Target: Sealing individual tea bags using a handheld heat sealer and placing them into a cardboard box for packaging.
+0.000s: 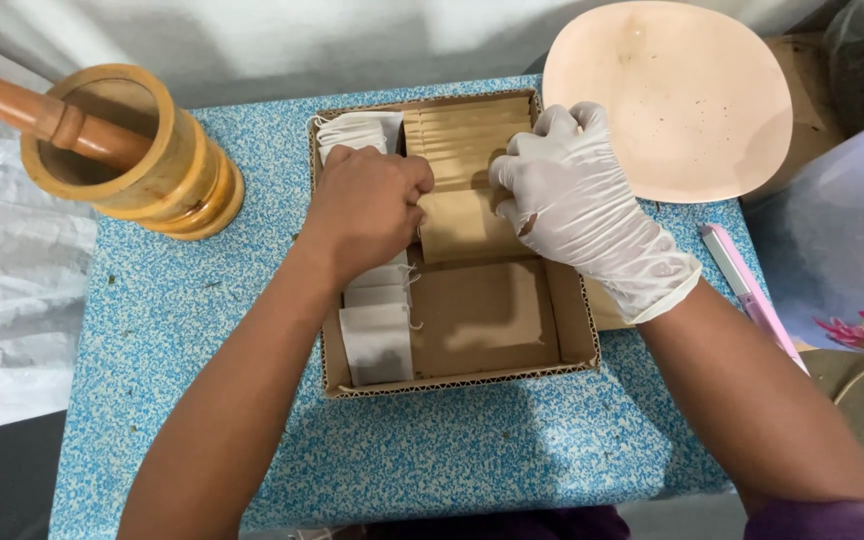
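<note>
Your bare left hand [367,205] and gloved right hand [567,190] both pinch brown envelope [462,225], upright in cardboard box [577,340] beside white tea bags [377,335]. Keep edges square, pinch light, avoid creasing neighbours.

Small home-style packing corner, likely for herbal sachets. Shown by: wooden mortar [137,150] with pestle [27,108] set on blue speckled table [182,320]; cardboard box [472,330] filled with small white drawstring bags [377,335] and brown paper sachets [462,140]; one white glove [582,205] worn; plastic sheeting [2,280] draped beside table.
</note>
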